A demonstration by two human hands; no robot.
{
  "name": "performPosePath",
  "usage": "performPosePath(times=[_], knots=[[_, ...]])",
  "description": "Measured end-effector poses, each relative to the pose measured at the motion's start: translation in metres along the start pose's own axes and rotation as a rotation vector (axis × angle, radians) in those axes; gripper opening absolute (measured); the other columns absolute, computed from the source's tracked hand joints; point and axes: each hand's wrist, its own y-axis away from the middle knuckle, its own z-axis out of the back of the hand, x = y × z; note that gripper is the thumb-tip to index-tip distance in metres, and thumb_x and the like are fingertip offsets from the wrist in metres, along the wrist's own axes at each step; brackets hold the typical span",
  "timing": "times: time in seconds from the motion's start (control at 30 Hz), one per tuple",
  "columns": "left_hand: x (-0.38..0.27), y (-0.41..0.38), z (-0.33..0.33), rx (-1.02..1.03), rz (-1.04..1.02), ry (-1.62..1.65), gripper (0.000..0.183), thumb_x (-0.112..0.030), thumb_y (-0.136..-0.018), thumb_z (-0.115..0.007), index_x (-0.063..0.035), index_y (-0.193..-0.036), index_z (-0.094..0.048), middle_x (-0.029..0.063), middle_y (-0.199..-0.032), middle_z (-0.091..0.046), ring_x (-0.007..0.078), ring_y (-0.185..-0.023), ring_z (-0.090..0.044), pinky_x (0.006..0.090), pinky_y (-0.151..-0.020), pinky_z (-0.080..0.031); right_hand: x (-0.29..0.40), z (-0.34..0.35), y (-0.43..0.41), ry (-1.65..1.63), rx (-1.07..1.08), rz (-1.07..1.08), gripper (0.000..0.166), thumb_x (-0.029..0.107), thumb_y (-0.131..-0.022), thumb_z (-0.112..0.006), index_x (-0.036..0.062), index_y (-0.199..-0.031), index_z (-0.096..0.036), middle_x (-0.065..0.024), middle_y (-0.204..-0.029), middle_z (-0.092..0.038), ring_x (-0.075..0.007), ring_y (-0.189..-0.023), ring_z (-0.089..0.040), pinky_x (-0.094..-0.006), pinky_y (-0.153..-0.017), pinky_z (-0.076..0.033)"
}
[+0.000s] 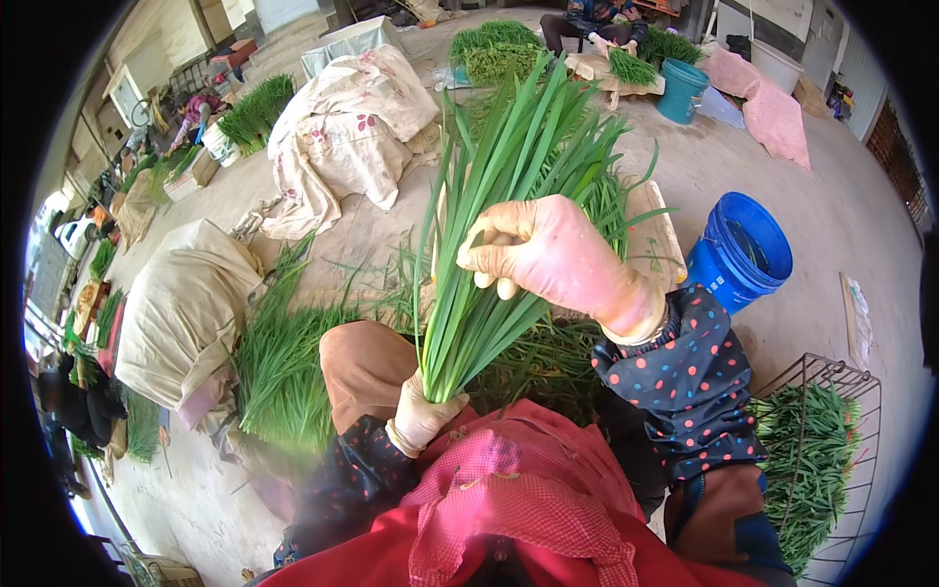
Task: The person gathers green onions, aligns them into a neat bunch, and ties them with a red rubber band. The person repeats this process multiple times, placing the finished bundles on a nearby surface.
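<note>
My left hand (425, 414), in a thin pale glove, grips the lower ends of a bunch of long flat green leaves (469, 315), which look like garlic chives. The leaves fan upward and away from me. Over the middle of the bunch is my right hand (550, 257), gloved too, with its fingers curled and the thumb near the fingertips. Whether it pinches a leaf cannot be told. Behind the bunch, partly hidden, stands a low board (653, 227) with more leaves. A pile of loose green leaves (290, 374) lies left of my knee.
A blue bucket (733, 257) stands at the right, above a wire basket (873, 447) full of green bundles. Cloth-covered heaps (183, 315) are at the left and top left. A co-worker (601, 29) sits at the top beside a teal bucket (682, 92). Other people work at far left.
</note>
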Motion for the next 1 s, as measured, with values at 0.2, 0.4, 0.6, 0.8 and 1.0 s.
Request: performPosePath(times=[0.2,0.4,0.6,0.8,1.0], knots=[[-0.003,0.012,0.009,0.089,0.206,0.077,0.028,0.007,-0.076,-0.067,-0.0022,-0.101,-0.058,0.0022,-0.086,-0.062,0.0089,-0.069,-0.057,0.0242,-0.063,-0.049,-0.022,-0.012,0.011,1.307,-0.419,0.584,0.017,0.021,-0.076,-0.068,0.0128,-0.075,-0.054,-0.0039,-0.066,-0.059,-0.0241,-0.058,-0.058,-0.0346,-0.054,-0.045],[-0.011,0.02,0.005,0.14,0.208,0.175,0.016,0.002,-0.075,-0.068,0.0012,-0.09,-0.061,0.0057,-0.066,-0.06,0.0103,-0.053,-0.054,0.0228,-0.051,-0.044,-0.011,0.022,0.033,-0.319,-0.581,0.342,0.029,0.028,-0.094,-0.055,0.0042,-0.077,-0.057,-0.0033,-0.068,-0.062,-0.0143,-0.062,-0.06,-0.0284,-0.062,-0.047],[-0.011,0.024,0.013,0.157,0.175,0.203,0.017,0.003,-0.075,-0.067,0.0024,-0.091,-0.061,0.0059,-0.067,-0.061,0.0095,-0.051,-0.05,0.0221,-0.049,-0.041,0.005,0.072,0.031,0.099,-0.432,-0.136,0.037,0.031,-0.095,-0.052,-0.0012,-0.083,-0.066,-0.0064,-0.065,-0.064,-0.0095,-0.049,-0.053,-0.0236,-0.049,-0.042],[-0.012,0.027,0.017,0.177,0.176,0.199,0.027,0.001,-0.072,-0.069,0.0028,-0.097,-0.06,0.007,-0.072,-0.062,0.009,-0.051,-0.05,0.0204,-0.045,-0.039,-0.018,0.067,0.011,-0.021,-0.346,-0.208,0.025,0.027,-0.085,-0.068,0.0023,-0.08,-0.065,-0.0032,-0.057,-0.059,-0.0057,-0.044,-0.048,-0.021,-0.041,-0.037],[-0.014,0.031,0.018,0.16,0.183,0.202,0.025,-0.002,-0.073,-0.069,0.0022,-0.095,-0.06,0.0072,-0.074,-0.062,0.0081,-0.051,-0.05,0.0194,-0.042,-0.038,-0.03,0.057,0.012,-0.015,-0.544,-0.081,0.014,0.015,-0.084,-0.066,0.0043,-0.076,-0.063,0.0013,-0.057,-0.054,-0.0042,-0.046,-0.045,-0.0203,-0.041,-0.033]])
